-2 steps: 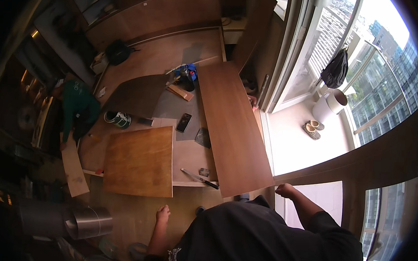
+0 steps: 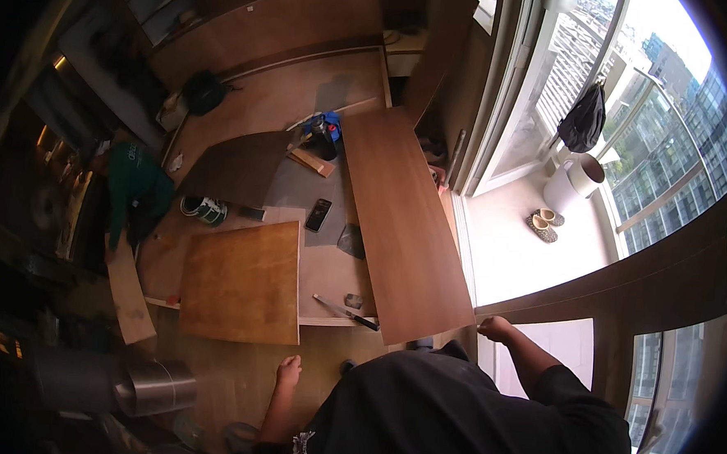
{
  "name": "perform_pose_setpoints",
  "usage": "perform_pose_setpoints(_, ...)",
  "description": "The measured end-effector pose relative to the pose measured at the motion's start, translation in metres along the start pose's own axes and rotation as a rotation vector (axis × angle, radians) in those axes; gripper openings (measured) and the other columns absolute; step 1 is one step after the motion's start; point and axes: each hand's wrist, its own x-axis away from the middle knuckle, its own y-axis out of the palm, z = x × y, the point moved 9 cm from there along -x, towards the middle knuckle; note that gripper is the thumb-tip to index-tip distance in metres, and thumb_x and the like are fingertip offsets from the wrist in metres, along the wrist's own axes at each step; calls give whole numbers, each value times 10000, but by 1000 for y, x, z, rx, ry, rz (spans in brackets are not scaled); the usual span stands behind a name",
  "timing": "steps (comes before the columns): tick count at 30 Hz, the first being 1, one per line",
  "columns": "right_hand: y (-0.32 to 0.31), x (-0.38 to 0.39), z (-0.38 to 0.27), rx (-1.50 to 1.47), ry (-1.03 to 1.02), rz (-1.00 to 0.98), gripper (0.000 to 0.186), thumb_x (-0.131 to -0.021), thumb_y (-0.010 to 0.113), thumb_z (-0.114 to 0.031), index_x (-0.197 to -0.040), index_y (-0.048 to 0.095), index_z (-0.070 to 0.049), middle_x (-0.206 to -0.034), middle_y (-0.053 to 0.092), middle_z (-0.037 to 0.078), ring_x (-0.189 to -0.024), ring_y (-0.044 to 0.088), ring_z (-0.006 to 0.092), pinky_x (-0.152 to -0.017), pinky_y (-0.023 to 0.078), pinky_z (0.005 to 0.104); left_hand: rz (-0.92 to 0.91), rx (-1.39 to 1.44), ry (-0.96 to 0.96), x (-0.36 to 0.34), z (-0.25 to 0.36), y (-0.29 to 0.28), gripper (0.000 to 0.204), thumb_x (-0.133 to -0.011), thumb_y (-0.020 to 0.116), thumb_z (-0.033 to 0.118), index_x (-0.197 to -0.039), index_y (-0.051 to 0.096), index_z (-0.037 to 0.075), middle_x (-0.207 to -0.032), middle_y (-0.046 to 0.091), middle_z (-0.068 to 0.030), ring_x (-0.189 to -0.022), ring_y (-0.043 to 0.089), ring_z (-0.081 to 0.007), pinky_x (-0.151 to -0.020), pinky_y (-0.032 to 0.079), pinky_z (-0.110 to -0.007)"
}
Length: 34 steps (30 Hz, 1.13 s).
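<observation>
A long reddish-brown wooden board [image 2: 408,229] stretches away from me across the right of a low wooden platform. Just off its near right corner is my right hand [image 2: 498,329], its fingers curled closed. Whether it touches the board or has anything small in it cannot be made out. Low in front of me my left hand [image 2: 288,372] is loosely closed, apart from everything around it, and nothing shows in it. Beyond this hand lies a squarish golden-brown wooden panel [image 2: 241,282], its near edge overhanging the platform. Between panel and board lies a dark-handled knife or saw-like tool [image 2: 347,312].
A co-worker in a green top [image 2: 138,181] bends at the left, one hand at a pale plank [image 2: 129,301]. On the platform [image 2: 281,79] are a paint can [image 2: 206,210], phone [image 2: 318,215] and dark curved sheet [image 2: 239,167]. A metal roll [image 2: 156,386] is lower left; the balcony holds shoes [image 2: 541,226].
</observation>
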Motion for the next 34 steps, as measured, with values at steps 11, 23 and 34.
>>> perform_pose_setpoints(11,-29,-52,44,-273,116,94,457,-888,623,-433,-1097,750,-47,-1119,725,195,-1050,688,364,-951,522,436,-260,-231,-126,82,17,95,343,-990,646,321,-1089,701,-2,-946,711,-55,-856,644,-151,-771,516,-315)
perform_pose_setpoints(23,44,-117,104,-9,34,-48,438,-918,569,-421,-1025,759,-41,-1012,737,153,-925,698,328,-835,539,449,-263,248,-359,83,-29,87,227,-1036,461,294,-1015,601,116,-743,572,-11,-681,602,-206,-575,483,-356)
perform_pose_setpoints(34,-8,-96,61,104,-64,73,472,-914,546,-436,-1007,761,-26,-1095,730,190,-991,696,362,-890,529,451,-182,-161,-108,83,80,128,277,-1006,625,299,-971,682,30,-758,631,-8,-670,590,-143,-643,498,-302)
